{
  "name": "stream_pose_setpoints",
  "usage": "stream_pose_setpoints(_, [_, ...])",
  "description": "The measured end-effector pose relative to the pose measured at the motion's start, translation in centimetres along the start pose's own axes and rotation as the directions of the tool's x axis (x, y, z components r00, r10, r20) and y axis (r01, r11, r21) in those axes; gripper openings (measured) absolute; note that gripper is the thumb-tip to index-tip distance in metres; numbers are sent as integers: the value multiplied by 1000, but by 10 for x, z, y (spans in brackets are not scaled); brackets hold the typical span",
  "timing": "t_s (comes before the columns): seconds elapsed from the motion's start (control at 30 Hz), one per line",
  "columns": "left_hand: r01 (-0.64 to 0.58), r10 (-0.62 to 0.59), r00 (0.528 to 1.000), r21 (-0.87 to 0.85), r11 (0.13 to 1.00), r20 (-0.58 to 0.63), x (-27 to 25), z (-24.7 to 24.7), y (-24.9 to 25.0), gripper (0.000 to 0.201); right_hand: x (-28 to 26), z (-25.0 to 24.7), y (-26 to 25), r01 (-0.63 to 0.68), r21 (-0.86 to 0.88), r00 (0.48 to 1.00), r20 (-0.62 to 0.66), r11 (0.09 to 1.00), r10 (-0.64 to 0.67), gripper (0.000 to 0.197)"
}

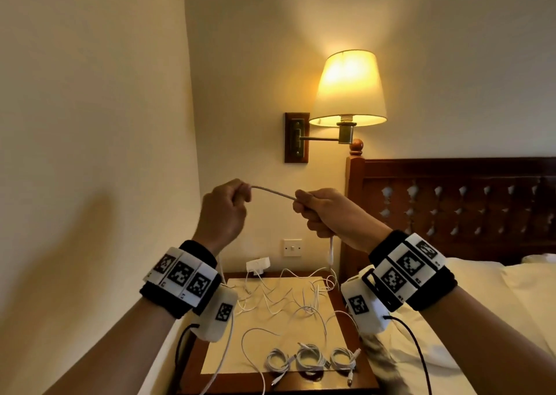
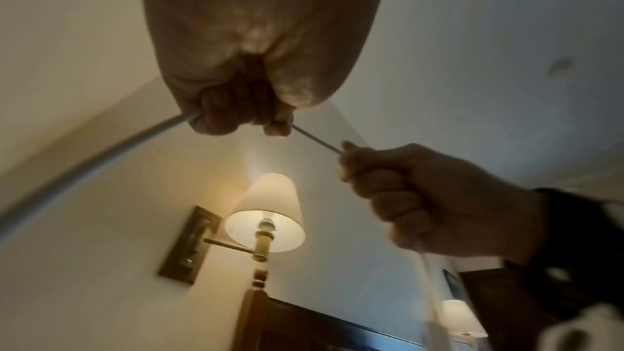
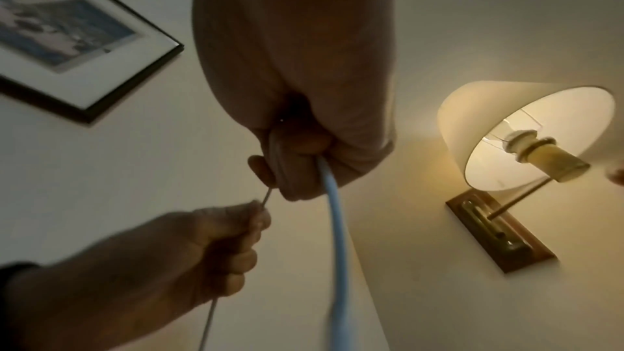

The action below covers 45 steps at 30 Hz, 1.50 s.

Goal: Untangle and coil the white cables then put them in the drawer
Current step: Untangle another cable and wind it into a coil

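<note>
We held both hands raised in front of the wall, a short stretch of white cable strung between them. Our left hand was clenched round one part of it, the fingers curled tight, and our right hand was grasping another part, with the cable running down out of that fist toward the bench. On the bench lay a tangle of loose cables near the back, and three coiled cables sat side by side at the front edge. A lit wall lamp hung above, beside the bed's wooden headboard, and a framed picture showed in the right wrist view.
</note>
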<state>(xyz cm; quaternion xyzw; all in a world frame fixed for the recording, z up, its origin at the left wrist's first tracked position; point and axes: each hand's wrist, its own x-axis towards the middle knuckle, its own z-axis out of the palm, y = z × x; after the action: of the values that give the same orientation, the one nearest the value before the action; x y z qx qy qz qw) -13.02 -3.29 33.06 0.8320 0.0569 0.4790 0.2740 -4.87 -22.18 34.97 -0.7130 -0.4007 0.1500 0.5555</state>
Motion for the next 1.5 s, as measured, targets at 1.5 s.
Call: stream_pose_setpoints(1.5, [-236,252,957,-122,964,142,5,17,19,34,-11,5,1,-71,634,991,131,770,-16,30])
